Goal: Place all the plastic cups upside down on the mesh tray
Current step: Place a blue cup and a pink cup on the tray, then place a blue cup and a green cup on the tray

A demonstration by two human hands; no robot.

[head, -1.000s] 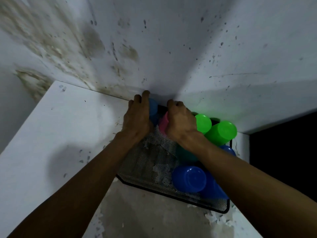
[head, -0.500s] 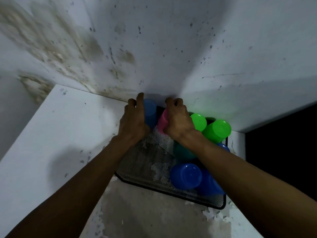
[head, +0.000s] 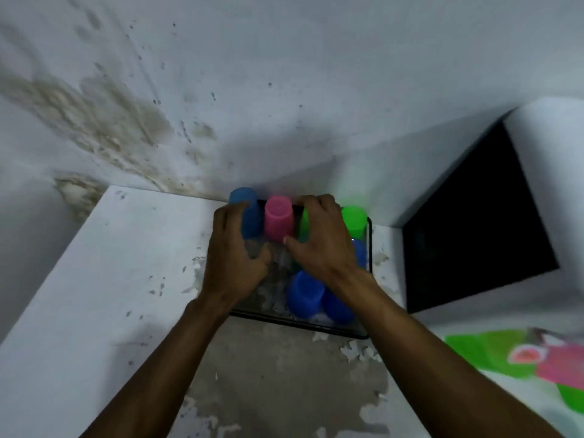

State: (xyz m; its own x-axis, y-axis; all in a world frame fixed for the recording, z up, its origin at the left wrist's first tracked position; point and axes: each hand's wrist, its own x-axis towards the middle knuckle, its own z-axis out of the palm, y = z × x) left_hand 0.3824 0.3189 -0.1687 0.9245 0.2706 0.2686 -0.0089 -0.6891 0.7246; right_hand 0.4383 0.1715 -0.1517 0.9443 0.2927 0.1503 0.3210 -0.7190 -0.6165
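A black mesh tray [head: 300, 326] sits in the corner of a white ledge. At its back stand a dark blue cup [head: 248, 213], a pink cup [head: 278, 216] and a green cup [head: 354, 220], all bottom up. Two blue cups [head: 305, 292] [head: 337, 307] stand upside down at the front, and another blue cup [head: 361, 251] shows at the right. My left hand [head: 234, 260] wraps the dark blue cup's side. My right hand [head: 320, 238] arches over a second green cup [head: 304, 223], mostly hidden, with the thumb by the pink cup's base. The image is blurred.
Stained walls close the corner behind the tray. A dark opening [head: 474, 232] lies to the right. The ledge [head: 126, 279] has peeling paint in front. A green and pink patterned sheet [head: 505, 355] lies at the lower right.
The view has shifted, so the tray sits more to the centre. My right hand moved right, off the pink cup and onto the green one. My left hand slid lower along the dark blue cup.
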